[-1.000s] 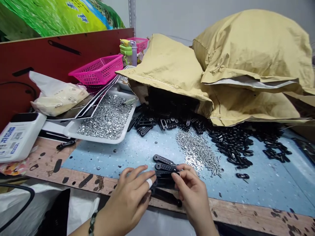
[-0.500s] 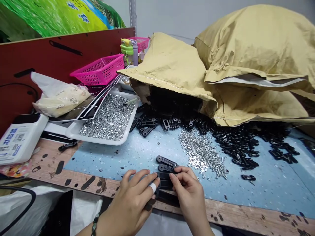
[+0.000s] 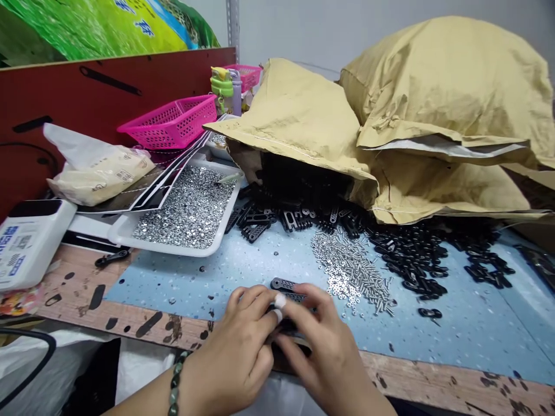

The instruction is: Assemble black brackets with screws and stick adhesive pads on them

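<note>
My left hand [image 3: 245, 346] is curled over black plastic parts at the table's front edge, a dark green bead bracelet on its wrist. My right hand [image 3: 332, 352] meets it from the right, fingers bent round the same parts. Bits of white wrap show where the fingertips come together. Most of what lies between the hands is hidden by the fingers. Just beyond them a flat black plastic arm [image 3: 282, 283] with a patterned face lies on the blue mat [image 3: 191, 289]. A second one behind it is partly covered by my right fingers.
Silver screws [image 3: 368, 277] and small nuts [image 3: 342, 286] lie heaped beyond my right hand, with black clips [image 3: 416, 260] farther right. A white tray [image 3: 208, 249] of nuts stands at the left. An open paper sack [image 3: 299, 115] spills black parts behind. A pink basket [image 3: 169, 124] sits back left.
My right hand has moved left, its fingers now reaching over to my left fingertips and covering more of the black parts. The camera view has shifted slightly.
</note>
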Tool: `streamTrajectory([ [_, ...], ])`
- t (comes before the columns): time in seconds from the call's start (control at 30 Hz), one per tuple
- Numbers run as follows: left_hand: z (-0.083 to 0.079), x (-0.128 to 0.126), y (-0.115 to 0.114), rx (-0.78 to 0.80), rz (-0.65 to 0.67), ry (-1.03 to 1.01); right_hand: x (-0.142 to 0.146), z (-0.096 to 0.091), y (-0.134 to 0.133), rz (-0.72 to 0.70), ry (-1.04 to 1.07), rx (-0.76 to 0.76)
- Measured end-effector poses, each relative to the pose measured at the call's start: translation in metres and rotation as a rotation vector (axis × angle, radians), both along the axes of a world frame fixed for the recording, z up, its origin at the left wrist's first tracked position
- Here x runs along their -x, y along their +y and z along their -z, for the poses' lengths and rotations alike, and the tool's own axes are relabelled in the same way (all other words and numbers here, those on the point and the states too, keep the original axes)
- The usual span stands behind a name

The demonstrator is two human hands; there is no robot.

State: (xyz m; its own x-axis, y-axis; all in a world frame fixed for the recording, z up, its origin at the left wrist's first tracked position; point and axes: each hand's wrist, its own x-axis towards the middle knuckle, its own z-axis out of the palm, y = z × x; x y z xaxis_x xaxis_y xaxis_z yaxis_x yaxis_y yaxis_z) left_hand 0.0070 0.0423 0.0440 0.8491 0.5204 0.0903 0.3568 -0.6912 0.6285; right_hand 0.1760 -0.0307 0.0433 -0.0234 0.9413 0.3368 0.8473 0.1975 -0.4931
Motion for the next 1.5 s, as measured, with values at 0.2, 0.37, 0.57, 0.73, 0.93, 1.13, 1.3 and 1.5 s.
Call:
streamTrajectory([
  [0.2, 0.012, 0.008, 0.005, 0.167, -0.170, -0.114, -0.010, 0.000, -0.003, 0.176, 0.370, -0.012],
  [0.37, 0.012, 0.001, 0.003, -0.016, -0.032, -0.074, -0.002, -0.002, 0.002, -0.030, 0.295, 0.074],
  [0.57, 0.012, 0.004, 0.004, 0.024, -0.155, -0.037, -0.009, 0.002, 0.002, 0.192, 0.520, 0.062],
  [0.73, 0.023, 0.004, 0.007, -0.179, -0.071, 0.062, -0.025, 0.024, 0.005, 0.442, 0.765, 0.170],
  [0.93, 0.025, -0.001, 0.005, -0.343, -0.012, 0.054, -0.023, 0.035, 0.010, 0.458, 0.757, 0.206],
  [1.13, 0.024, -0.001, 0.005, -0.356, -0.027, 0.025, -0.026, 0.034, 0.011, 0.426, 0.764, 0.213],
  [1.3, 0.025, -0.001, 0.005, -0.370, 0.006, 0.049, -0.025, 0.035, 0.011, 0.417, 0.679, 0.186],
  [1.5, 0.024, -0.007, 0.004, -0.335, 0.019, 0.116, -0.026, 0.032, 0.015, 0.369, 0.333, 0.182],
])
